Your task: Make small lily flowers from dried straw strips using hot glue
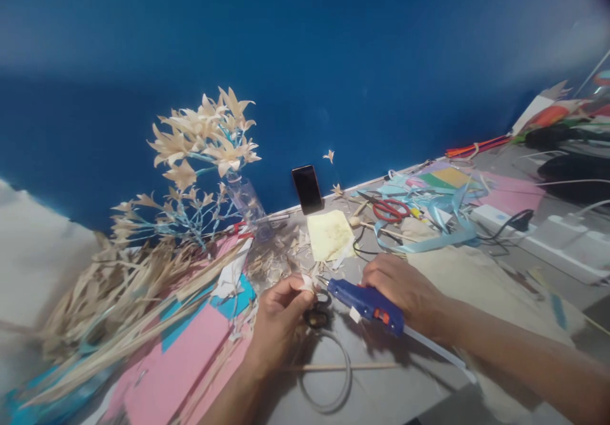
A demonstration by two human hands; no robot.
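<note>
My left hand (pixel 286 307) pinches a small pale piece (pixel 306 284) between thumb and fingertips. In my right hand (pixel 400 288) is a blue glue gun (pixel 365 303), its metal tip pointing left and close to the pale piece; whether they touch cannot be told. A white glue stick (pixel 441 354) sticks out of the gun's back. Just right of my left fingertips, dark-handled scissors (pixel 316 317) lie on the table. Below them are a grey ring of cord (pixel 347 387) and a thin wooden stick (pixel 372 366).
Cream flowers (pixel 204 139) rise from a clear bottle (pixel 248 202) at back left. A phone (pixel 307 188) leans on the blue wall behind yellow paper (pixel 328 236). Red scissors (pixel 391 209), blue ribbon (pixel 429 242) and a power strip (pixel 548 247) lie right; dried husks (pixel 119 279) and pink sheets (pixel 178 368) left.
</note>
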